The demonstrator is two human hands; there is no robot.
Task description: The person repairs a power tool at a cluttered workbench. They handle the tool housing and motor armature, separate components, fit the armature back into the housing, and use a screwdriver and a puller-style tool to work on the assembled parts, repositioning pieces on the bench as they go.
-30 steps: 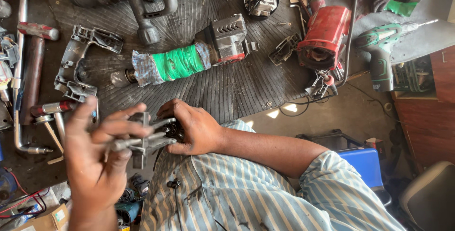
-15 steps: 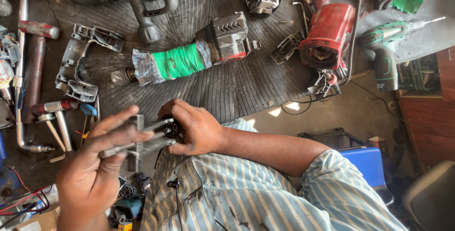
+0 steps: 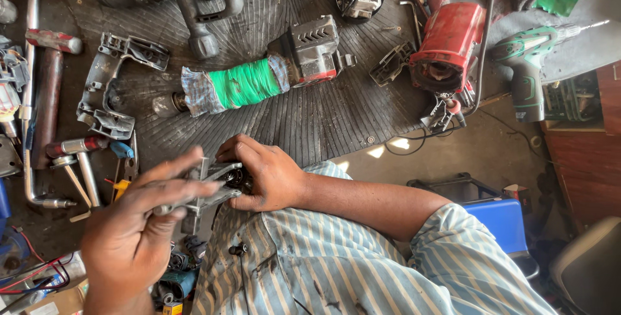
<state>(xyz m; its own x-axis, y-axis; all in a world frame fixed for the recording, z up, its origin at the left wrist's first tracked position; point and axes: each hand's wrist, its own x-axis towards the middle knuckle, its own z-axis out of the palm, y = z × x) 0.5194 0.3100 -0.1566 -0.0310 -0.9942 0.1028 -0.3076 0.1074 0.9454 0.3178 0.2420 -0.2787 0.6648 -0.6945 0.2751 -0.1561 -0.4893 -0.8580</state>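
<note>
Metal part lay between both hands, long axis sideways. Left hand fingers curled over one end. Right hand fingers gripped the other.

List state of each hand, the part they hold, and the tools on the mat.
left hand: gripping metal part
right hand: closed on the same part
metal part: held off the mat between both hands
green-wrapped tool: lying on its side on rubber mat
red tool housing: opened
green drill: lying flat, bit fitted
</note>
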